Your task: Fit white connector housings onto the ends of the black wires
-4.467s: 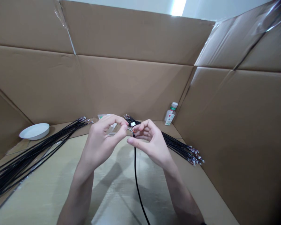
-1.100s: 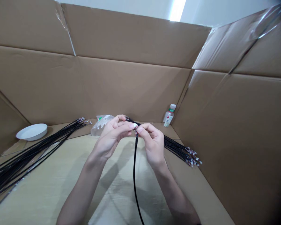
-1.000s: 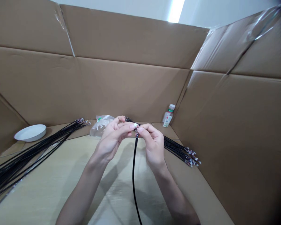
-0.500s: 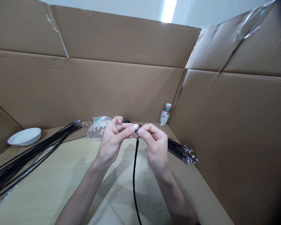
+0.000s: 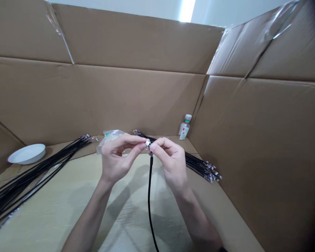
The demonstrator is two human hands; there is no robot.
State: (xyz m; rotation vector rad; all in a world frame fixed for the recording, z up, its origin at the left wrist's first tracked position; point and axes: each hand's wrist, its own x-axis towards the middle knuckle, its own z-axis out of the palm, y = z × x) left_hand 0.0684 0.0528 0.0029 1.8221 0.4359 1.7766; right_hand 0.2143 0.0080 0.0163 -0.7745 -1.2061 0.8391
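Note:
Both hands meet above the middle of the table. My left hand [image 5: 118,157] pinches a small white connector [image 5: 147,143] between thumb and forefinger. My right hand [image 5: 170,161] pinches the top end of a black cable [image 5: 149,199], right against the connector. The cable hangs straight down between my forearms and leaves the frame at the bottom. Its fine wire tips sit between my fingertips and are too small to make out.
A bundle of black cables [image 5: 28,178] lies at the left, another bundle [image 5: 199,166] at the right behind my right hand. A white bowl [image 5: 26,154] sits far left. A clear bag of white parts [image 5: 109,137] and a small bottle [image 5: 185,127] stand by the cardboard walls [image 5: 136,98].
My hands have stayed together on the cable end and connector. My left fingers have shifted their pinch and the wrist has turned outward. The view has drifted slightly to the right.

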